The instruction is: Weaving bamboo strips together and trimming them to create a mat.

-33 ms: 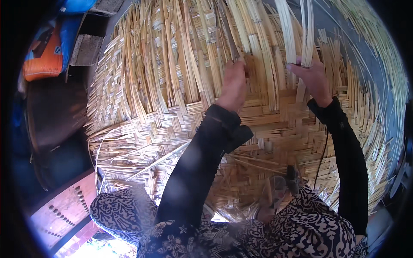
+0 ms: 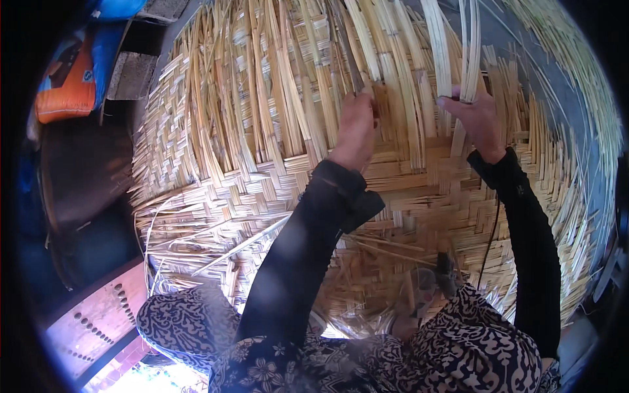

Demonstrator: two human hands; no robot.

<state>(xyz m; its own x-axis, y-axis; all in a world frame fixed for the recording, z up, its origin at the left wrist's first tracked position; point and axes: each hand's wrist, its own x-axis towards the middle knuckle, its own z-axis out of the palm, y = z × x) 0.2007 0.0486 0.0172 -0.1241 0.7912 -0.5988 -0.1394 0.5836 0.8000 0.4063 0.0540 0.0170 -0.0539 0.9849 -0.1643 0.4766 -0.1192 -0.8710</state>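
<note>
A large woven mat of flat, straw-coloured bamboo strips [image 2: 419,190] spreads under my hands, its lower part tightly plaited. At its upper part, many long loose strips [image 2: 268,85] stand up and run away from me. My left hand [image 2: 354,131] is closed near the middle, with a darker brown strip [image 2: 351,62] running into its fingers. To the right, my right hand [image 2: 481,121] grips a few pale strips [image 2: 469,59] between thumb and fingers, lifted off the weave. Another wide pale strip [image 2: 437,49] stands just left of its thumb.
Cut strips [image 2: 386,243] lie loose on the mat near my knees, beside a dark tool-like object [image 2: 445,272]. More long strips [image 2: 583,72] lie along the far right. At the left are an orange and blue sack [image 2: 69,85], grey blocks [image 2: 131,76] and a pinkish panel with holes [image 2: 98,321].
</note>
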